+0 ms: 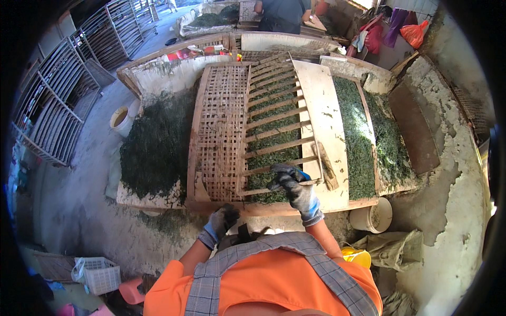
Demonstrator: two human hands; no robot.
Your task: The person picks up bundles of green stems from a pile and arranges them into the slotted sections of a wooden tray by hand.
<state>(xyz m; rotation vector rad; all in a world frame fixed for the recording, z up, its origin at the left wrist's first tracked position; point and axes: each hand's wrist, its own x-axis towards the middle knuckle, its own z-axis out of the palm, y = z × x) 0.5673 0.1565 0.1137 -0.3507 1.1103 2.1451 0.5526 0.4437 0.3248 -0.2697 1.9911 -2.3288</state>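
My right hand [299,194], in a grey-blue glove with dark fingers, is closed round the near right end of a slatted wooden rack [274,148]. The rack is ladder-shaped, and dark green shredded leaf material [271,176] shows between its slats. By the near edge of the wooden frame, my gloved left hand [224,220] is curled; what it holds, if anything, is hidden. Left of the rack lies a woven lattice panel [221,116]. A pale board [321,121] borders it on the right, with a short wooden piece [328,167] on top.
Dark green heaps [158,145] lie at the left, with more green material [358,142] at the right. Buckets stand at the left [122,121] and front right [371,216]. Slatted racks [55,97] line the left side. Another person [284,16] is at the far side.
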